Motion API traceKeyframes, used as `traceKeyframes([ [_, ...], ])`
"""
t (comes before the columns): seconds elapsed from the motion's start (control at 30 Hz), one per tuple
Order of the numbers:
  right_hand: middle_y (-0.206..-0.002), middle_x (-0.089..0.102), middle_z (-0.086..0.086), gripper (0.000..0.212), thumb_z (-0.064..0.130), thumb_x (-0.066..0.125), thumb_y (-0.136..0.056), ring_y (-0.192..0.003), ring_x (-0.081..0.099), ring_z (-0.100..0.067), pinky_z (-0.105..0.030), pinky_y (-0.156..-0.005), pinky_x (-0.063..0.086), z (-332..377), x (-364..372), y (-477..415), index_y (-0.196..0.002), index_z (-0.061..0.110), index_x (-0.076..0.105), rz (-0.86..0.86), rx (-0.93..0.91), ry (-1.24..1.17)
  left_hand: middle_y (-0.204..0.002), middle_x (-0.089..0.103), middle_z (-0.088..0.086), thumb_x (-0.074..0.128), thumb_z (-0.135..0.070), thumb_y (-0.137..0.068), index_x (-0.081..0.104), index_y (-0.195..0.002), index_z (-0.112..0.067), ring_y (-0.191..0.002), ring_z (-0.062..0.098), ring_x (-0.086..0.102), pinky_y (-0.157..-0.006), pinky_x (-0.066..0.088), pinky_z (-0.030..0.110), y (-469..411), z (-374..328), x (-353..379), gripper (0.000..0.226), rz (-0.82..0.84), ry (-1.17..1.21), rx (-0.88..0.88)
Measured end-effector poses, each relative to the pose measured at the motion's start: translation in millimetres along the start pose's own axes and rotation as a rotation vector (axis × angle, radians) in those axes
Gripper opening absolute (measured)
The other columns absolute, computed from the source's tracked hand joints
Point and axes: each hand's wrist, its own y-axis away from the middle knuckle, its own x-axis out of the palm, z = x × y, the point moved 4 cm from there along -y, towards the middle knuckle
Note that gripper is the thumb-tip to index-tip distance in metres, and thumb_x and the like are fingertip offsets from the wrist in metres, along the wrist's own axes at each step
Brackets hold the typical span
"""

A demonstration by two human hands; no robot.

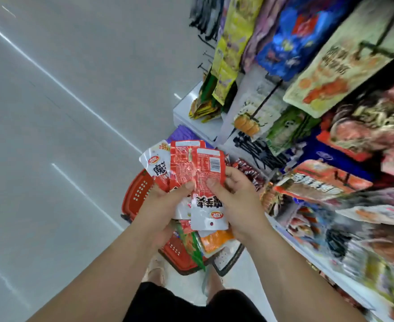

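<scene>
Glossy grey floor [63, 135] carries a red shopping basket [142, 191] filled with snack packets [216, 240]. A white shelf base [184, 108] bears yellow-green packets [205, 109].

Pale grey, glossy floor [52, 112] across the whole left side, crossed by long white streaks of reflected light [75, 94] slanting from the upper left edge toward the middle. Along the right edge, a white display rack [244, 94] with black hooks [206, 41], hung with blurred bags of snacks [342, 66] in yellow, blue, green and red. At the rack's far end, a low white base [183, 112] with yellow-green packs [205, 108] lying on it.
</scene>
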Motion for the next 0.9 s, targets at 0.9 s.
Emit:
traceKeyframes([
  [0.9,-0.073,0.064,-0.007,0.004,0.022,0.062,-0.103,-0.052,0.060,-0.019,-0.031,-0.050,0.047,267,-62,109,-0.106,0.024,0.060,-0.262,-0.655,0.030,-0.101,0.080,0.015,0.072,0.007,-0.087,0.070,-0.113,-0.006,-0.080,0.031,0.079,-0.062,0.064,0.039,115,-167,138,0.029,0.069,-0.137,0.468],
])
